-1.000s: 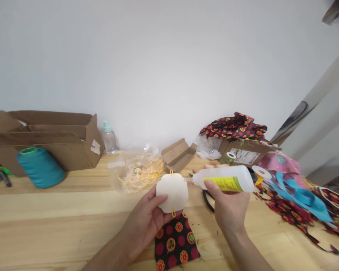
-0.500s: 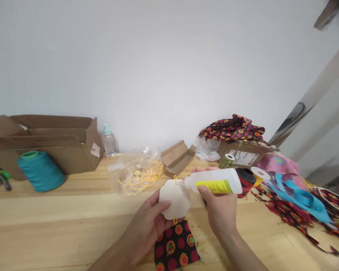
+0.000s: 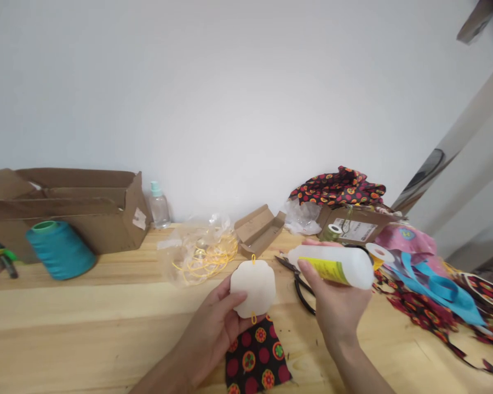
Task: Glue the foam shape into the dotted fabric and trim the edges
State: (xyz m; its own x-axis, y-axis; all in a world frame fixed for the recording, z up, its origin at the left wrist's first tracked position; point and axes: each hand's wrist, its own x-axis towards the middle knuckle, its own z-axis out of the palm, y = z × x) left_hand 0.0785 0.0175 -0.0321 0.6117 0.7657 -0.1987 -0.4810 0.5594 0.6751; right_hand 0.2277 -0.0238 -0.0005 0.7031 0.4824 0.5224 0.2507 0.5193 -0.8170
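My left hand (image 3: 211, 328) grips a white scalloped shape (image 3: 253, 287) with small yellow loops at its top and bottom, held above the wooden table (image 3: 86, 323). My right hand (image 3: 337, 306) is wrapped round a white glue bottle (image 3: 337, 265) with a yellow-green label. The bottle lies nearly level, its nozzle pointing left, a short gap away from the shape. A black fabric piece with red and orange circles (image 3: 255, 358) lies on the table under the shape.
Black scissors (image 3: 299, 282) lie behind the bottle. A teal thread cone (image 3: 59, 249) and an open cardboard box (image 3: 66, 205) stand at the left. A plastic bag with yellow cord (image 3: 201, 251), a small box (image 3: 258, 230), a spray bottle (image 3: 159, 203) and patterned fabrics, ribbons (image 3: 431, 279) fill the back and right.
The bottle's nozzle touched the top edge of the white shape half a second ago; my right hand has since drawn the bottle back to the right. The shape stays in my left hand.
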